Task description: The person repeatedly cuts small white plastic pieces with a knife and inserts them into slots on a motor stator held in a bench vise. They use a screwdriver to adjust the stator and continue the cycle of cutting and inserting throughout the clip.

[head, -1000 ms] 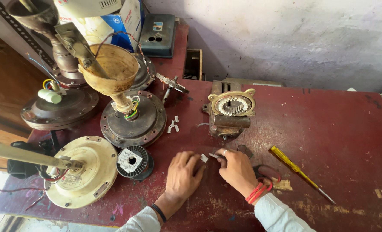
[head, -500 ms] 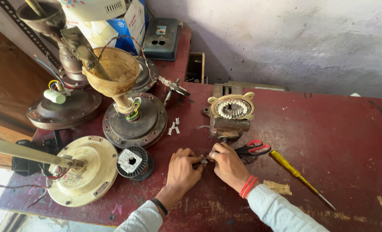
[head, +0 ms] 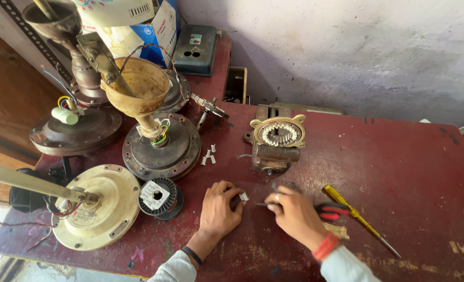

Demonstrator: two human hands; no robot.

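Note:
On the dark red workbench (head: pixel 399 172), my left hand (head: pixel 219 211) pinches a small white piece (head: pixel 243 197) between thumb and fingers. My right hand (head: pixel 292 214) rests just to its right, fingers closed on the tip of a slim dark tool, apparently the red-handled pliers (head: pixel 332 210) lying under my wrist. Both hands sit near the bench's front edge, a short gap apart. Several more small white pieces (head: pixel 209 155) lie farther back.
A yellow-handled screwdriver (head: pixel 357 218) lies to the right. A toothed metal stator on a vise-like block (head: pixel 276 142) stands behind the hands. Ceiling fan motors (head: pixel 161 149), a cream fan housing (head: pixel 98 206) and a wire spool (head: pixel 159 196) crowd the left. A wall runs behind.
The hands shifted slightly toward the front edge. The red-handled pliers, earlier lying to the right of the right hand, are now under it.

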